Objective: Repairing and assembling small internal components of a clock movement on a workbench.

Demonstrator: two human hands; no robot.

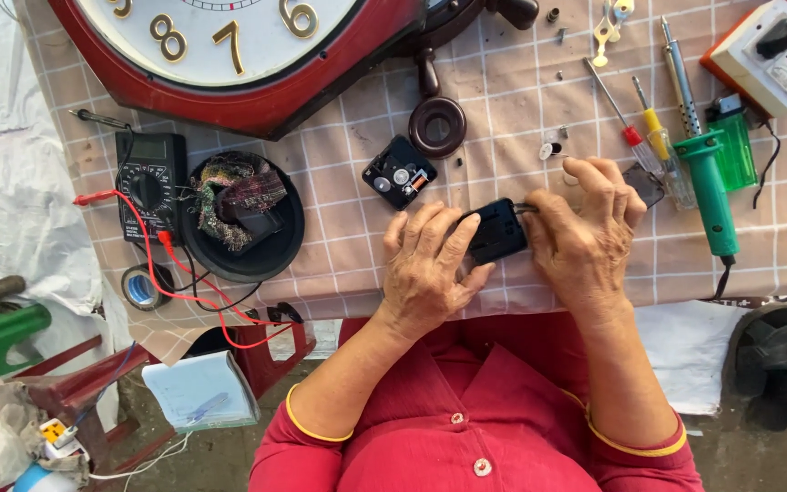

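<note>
Our left hand (pixel 428 264) and right hand (pixel 585 228) meet over a small black box (pixel 497 231), a clock movement by its look, and together we grip it: left fingers curled over its near end, right fingers closed around its far end, where a thin metal piece sticks out. The box sits on the checked cloth of the tabletop (pixel 512 100), close to the near edge, about midway along it.

Just beyond the left hand lies a second black movement (pixel 399 172) with round silvery parts on top. A dark brown ring (pixel 437 126) rests behind that. At the far edge a red-framed wall clock (pixel 229 55) lies flat. Toward the left edge we see a black bowl (pixel 244 219) with tangled wire and a multimeter (pixel 149 187) with red leads. Toward the right edge lie screwdrivers (pixel 635 137) and a green soldering iron (pixel 708 178).
</note>
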